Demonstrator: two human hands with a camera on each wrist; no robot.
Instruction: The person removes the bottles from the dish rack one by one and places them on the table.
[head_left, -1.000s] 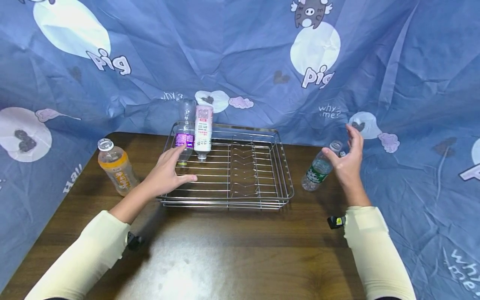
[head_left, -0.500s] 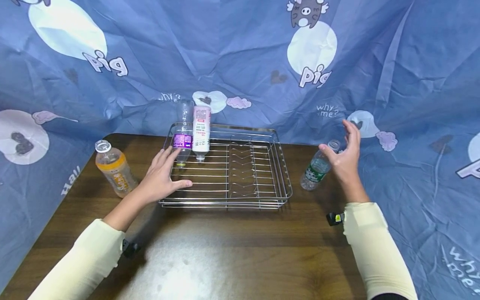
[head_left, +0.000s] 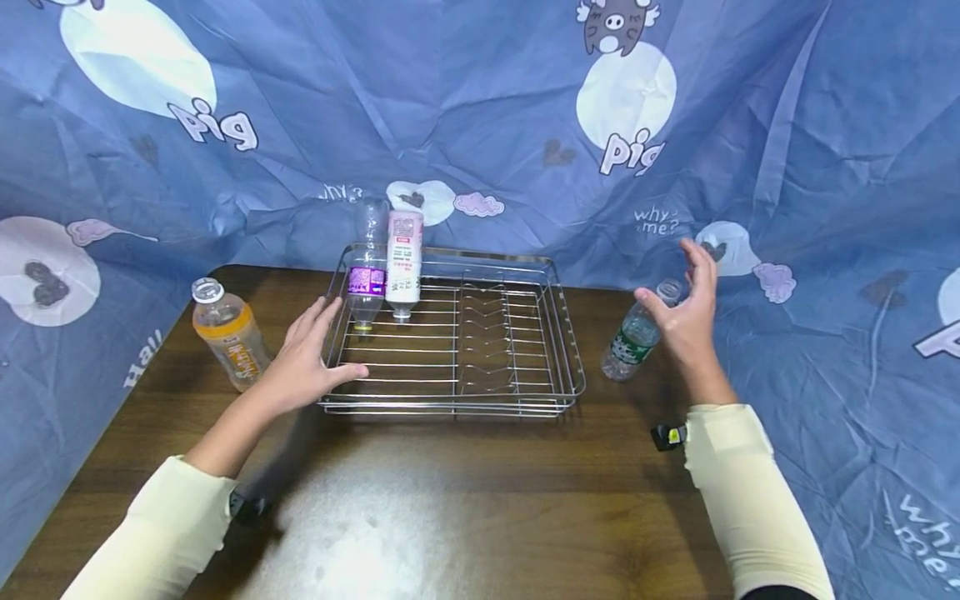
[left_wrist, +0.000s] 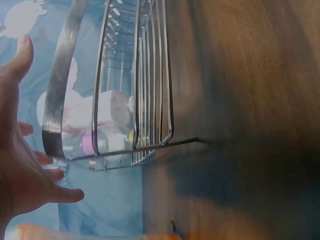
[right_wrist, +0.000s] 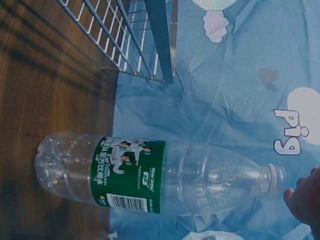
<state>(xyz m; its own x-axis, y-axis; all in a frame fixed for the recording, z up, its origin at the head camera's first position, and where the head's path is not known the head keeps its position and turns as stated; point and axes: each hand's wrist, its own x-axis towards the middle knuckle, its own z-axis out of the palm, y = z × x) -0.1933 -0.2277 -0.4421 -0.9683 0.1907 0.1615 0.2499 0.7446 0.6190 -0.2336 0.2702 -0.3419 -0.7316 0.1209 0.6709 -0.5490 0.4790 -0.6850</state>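
My left hand (head_left: 300,371) hovers with spread fingers over the left front corner of a wire dish rack (head_left: 420,408). Inside the rack's left part, a clear bottle with a purple label (head_left: 366,283) and a white-and-pink bottle (head_left: 405,258) stand neck down, side by side. The left wrist view shows that hand's fingers apart from the rack's metal rim (left_wrist: 55,95). On the right, my right hand (head_left: 690,325) is held with thumb and fingers apart beside the neck of a clear plastic bottle with a green label (right_wrist: 130,175). That bottle stands upright and uncapped on the table.
An orange-banded bottle (head_left: 232,337) stands on the table just left of my left forearm. The brown wooden table (head_left: 487,500) runs in front of the rack. A blue printed cloth (head_left: 480,108) hangs behind and at both sides.
My left hand has drawn back to the left and nearer to me, away from the purple-labelled bottle. My right hand has stayed nearly still beside the green-labelled bottle.
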